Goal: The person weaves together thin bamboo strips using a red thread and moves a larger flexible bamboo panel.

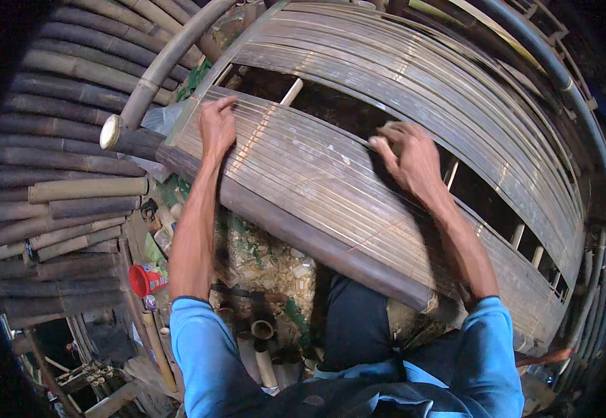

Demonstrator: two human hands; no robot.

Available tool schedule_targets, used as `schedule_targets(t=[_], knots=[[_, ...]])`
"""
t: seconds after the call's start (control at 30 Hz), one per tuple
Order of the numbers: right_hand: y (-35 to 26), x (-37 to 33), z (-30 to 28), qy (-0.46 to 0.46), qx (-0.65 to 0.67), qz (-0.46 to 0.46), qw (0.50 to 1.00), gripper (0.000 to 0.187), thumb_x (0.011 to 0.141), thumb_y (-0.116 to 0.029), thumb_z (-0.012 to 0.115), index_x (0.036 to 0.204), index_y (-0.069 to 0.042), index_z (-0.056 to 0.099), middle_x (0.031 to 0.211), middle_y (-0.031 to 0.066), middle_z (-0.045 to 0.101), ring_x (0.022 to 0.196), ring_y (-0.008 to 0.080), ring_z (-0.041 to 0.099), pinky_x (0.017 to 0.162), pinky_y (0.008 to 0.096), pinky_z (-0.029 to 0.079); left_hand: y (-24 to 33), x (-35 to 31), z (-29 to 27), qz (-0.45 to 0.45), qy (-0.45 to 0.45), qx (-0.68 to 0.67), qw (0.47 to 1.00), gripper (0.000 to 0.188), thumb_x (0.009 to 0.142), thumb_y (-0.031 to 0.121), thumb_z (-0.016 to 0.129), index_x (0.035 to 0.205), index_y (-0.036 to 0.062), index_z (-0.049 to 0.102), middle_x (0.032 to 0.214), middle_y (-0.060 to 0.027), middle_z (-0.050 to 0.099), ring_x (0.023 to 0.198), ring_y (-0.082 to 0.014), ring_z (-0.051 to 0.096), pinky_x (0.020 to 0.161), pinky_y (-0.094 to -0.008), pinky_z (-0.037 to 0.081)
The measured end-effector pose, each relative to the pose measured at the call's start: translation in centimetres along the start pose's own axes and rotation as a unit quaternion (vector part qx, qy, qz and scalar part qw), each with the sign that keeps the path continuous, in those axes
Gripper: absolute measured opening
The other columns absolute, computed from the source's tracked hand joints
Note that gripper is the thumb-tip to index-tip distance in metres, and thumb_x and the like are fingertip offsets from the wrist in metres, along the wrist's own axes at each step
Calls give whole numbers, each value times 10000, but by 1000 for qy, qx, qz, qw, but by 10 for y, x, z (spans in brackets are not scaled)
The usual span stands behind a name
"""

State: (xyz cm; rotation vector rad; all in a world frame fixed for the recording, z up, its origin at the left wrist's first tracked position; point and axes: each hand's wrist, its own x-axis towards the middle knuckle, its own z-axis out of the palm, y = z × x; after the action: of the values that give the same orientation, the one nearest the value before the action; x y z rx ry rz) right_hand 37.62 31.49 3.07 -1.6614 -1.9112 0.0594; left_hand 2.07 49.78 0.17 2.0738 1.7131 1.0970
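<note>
In front of me lies a large panel of split bamboo slats (296,153), with a long dark gap running between its near and far sections. My left hand (218,127) is at the near section's left end, beside the gap. Its fingers are curled and close together; whatever they may pinch is hidden. Over the gap's near edge, around the middle, is my right hand (408,155), its fingers bent and the thumb apart from them. Nothing shows in it. Pale crosspieces (292,92) bridge the gap under the slats. A thick dark bamboo pole (296,226) runs along the near edge.
Bamboo poles (73,90) lie packed together on the left. A bent pole frame (151,80) rises at the panel's left end. A red container (147,279) stands at lower left. Wood chips (268,261) cover the ground by my legs. More poles (595,306) stand at the right.
</note>
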Motion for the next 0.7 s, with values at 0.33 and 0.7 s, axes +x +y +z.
schedule_targets(t=[0.33, 0.7], knots=[[-39, 146, 146, -206, 188, 261, 924, 482, 833, -256, 615, 1260, -40, 670, 1160, 252, 693, 1114, 382, 665, 978, 412, 507, 70, 50, 69, -43, -215, 198, 955, 188, 814, 183, 693, 956, 92, 776, 1006, -229, 731, 992, -400, 703, 875, -466, 551], [-43, 142, 150, -116, 155, 239, 951, 299, 872, -271, 649, 957, -4, 754, 958, 245, 723, 897, 351, 710, 800, 415, 540, 61, 53, 48, 128, -153, 235, 951, 280, 763, 282, 729, 997, 139, 787, 897, -223, 731, 920, -383, 720, 845, -460, 567]])
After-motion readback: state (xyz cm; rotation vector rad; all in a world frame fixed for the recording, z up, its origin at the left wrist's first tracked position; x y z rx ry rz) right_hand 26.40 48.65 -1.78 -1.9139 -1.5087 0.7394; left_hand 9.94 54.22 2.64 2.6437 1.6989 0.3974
